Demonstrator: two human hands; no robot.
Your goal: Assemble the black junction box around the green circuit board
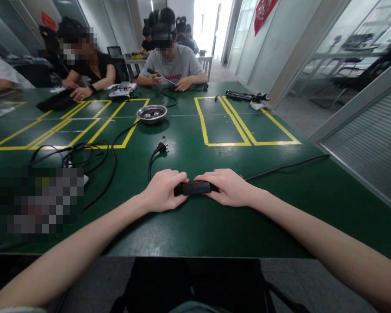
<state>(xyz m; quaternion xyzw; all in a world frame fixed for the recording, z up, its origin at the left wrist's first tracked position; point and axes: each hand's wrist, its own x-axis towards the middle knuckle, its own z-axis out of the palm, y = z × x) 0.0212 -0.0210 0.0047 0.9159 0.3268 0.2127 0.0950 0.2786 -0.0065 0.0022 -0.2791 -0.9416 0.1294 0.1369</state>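
Observation:
Between my hands is a small black rectangular block [196,188], held just over the green table [195,234]. My left hand [165,189] is closed around its left end, thumb and fingers pinching it. The fingers of my right hand [228,188] close on the opposite end. A black cord with a plug [162,148] runs up from beside my left hand. On the other side, a thin black cable [286,167] stretches from behind my right hand to the table's right edge. My fingers partly hide how the cords meet the block.
Coiled black cables [84,152] and a blurred-out object [45,202] lie at the left. A metal bowl [152,120] with small parts stands farther back. Yellow tape [228,144] marks the table. Opposite, a person [174,63] holds a screwdriver; another person [94,67] works beside them.

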